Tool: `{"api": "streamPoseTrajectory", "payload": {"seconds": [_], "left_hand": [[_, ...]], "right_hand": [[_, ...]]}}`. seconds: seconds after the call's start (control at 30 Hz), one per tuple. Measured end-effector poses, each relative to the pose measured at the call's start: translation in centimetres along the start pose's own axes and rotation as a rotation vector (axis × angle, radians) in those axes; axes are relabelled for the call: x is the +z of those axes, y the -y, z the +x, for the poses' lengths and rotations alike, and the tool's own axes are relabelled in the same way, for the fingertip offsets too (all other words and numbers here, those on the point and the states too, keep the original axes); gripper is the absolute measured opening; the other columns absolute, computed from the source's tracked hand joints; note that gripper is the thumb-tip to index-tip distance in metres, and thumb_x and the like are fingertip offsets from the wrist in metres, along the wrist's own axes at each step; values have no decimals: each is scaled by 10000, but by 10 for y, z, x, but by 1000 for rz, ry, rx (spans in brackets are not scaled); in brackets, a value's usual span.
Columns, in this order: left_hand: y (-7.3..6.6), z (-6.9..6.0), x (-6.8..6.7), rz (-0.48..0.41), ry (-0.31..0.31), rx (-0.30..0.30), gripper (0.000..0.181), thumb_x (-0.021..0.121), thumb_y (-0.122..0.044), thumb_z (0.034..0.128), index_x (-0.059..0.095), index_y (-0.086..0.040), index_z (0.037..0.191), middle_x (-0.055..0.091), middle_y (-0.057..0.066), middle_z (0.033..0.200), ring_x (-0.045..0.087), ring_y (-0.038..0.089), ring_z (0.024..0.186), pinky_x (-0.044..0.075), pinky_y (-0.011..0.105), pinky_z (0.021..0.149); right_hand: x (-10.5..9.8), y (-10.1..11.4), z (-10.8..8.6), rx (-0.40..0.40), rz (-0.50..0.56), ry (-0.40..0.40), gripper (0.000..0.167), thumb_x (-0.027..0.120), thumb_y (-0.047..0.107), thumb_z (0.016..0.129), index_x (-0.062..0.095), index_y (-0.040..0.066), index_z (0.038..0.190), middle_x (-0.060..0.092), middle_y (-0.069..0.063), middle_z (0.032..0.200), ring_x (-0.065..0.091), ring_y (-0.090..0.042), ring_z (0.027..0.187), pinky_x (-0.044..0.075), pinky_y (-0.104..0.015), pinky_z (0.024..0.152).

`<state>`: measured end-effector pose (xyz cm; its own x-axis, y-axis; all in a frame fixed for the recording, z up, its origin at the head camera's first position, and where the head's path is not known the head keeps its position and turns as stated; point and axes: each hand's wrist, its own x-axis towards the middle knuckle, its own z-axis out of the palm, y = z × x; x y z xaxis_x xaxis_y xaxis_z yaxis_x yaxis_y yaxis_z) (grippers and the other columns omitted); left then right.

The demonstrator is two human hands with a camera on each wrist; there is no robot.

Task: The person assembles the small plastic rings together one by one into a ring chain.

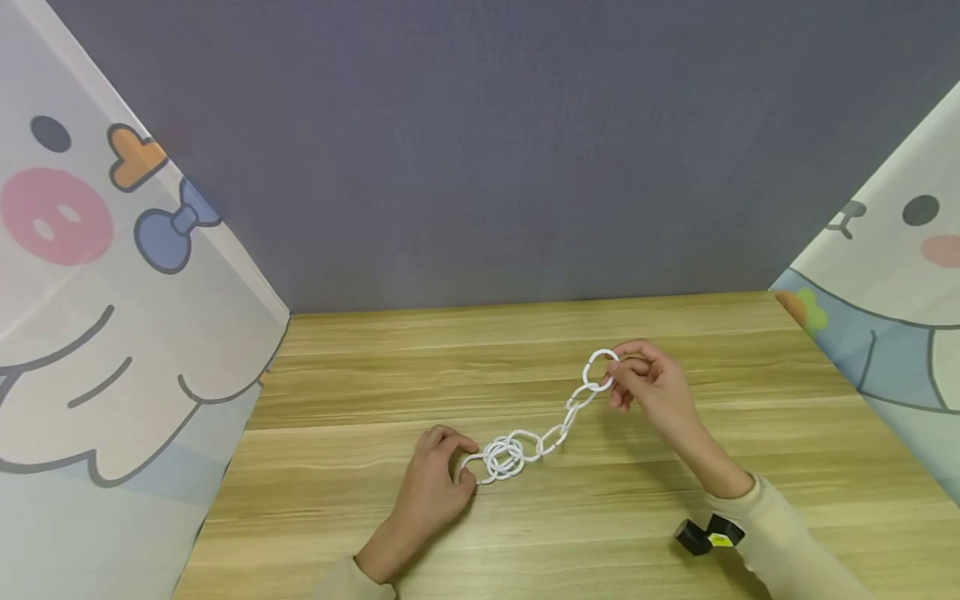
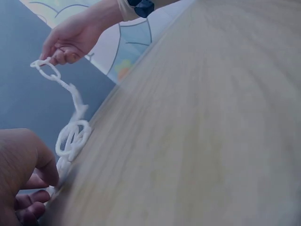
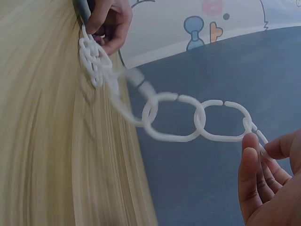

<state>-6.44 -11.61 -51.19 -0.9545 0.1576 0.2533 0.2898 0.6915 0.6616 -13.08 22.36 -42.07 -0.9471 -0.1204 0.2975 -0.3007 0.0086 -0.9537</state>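
Note:
A chain of white plastic links (image 1: 553, 439) stretches between both hands. The right hand (image 1: 651, 385) pinches its far end link (image 1: 601, 370) between thumb and fingers, raised above the tabletop. From there several links slope down to a small overlapping heap (image 1: 504, 458) on the wood. At the heap's left side, the left hand (image 1: 435, 481) rests low and holds the other end link between thumb and fingers. In the right wrist view the links (image 3: 174, 117) hang joined, each with a small gap in its ring. The left fingertips' contact is partly hidden in the left wrist view.
A wood-grain tabletop (image 1: 337, 375) lies beneath both hands. Behind it rises a dark grey panel (image 1: 480, 167), with cartoon-printed panels (image 1: 150, 333) on the left and right. A small black device (image 1: 707, 534) is at the right sleeve.

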Motion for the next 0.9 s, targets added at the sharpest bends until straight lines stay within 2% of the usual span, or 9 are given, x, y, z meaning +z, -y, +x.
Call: {"api": "streamPoseTrajectory", "payload": {"seconds": [0.2,0.33,0.53,0.63,0.77,0.9], "left_hand": [[0,4,-10,80,15,-2,260,810,34,769,737,-173,908,641,-10,1085,610,218,1076,588,439,871],[2,6,-16,81,12,-30,248,847,15,811,705,-184,851,637,-3,1056,616,203,1031,579,412,849],[5,9,-25,54,10,-75,231,849,-2,841,706,-183,845,645,3,1022,552,146,878,488,312,721],[7,11,-29,60,11,-103,214,843,-16,847,707,-181,858,643,3,1015,509,129,805,452,300,669],[10,12,-32,79,14,-152,169,829,-46,858,718,-170,885,651,19,1037,503,126,777,447,305,655],[11,12,-35,98,-2,-159,159,826,-46,845,722,-156,891,657,42,1055,533,154,810,461,328,648]], "right_hand": [[-8,-3,1,15,2,-37,117,632,-58,1085,607,-137,1167,784,-42,823,678,-126,588,555,-249,511],[-15,-9,0,21,-6,-53,117,622,-45,1098,591,-146,1148,784,-38,818,674,-120,584,549,-237,508],[-27,-17,-1,63,-60,-83,89,631,3,1111,617,-83,1133,772,-5,795,669,-115,574,546,-230,510],[-33,-21,-2,73,-85,-97,103,635,8,1111,614,-90,1133,771,4,790,671,-114,571,543,-227,512],[-39,-27,-4,72,-113,-102,147,637,-8,1104,597,-146,1127,776,-12,784,675,-127,565,541,-230,511],[-41,-33,-6,73,-130,-78,147,641,-9,1102,597,-148,1116,781,-29,782,678,-122,571,545,-233,510]]}}
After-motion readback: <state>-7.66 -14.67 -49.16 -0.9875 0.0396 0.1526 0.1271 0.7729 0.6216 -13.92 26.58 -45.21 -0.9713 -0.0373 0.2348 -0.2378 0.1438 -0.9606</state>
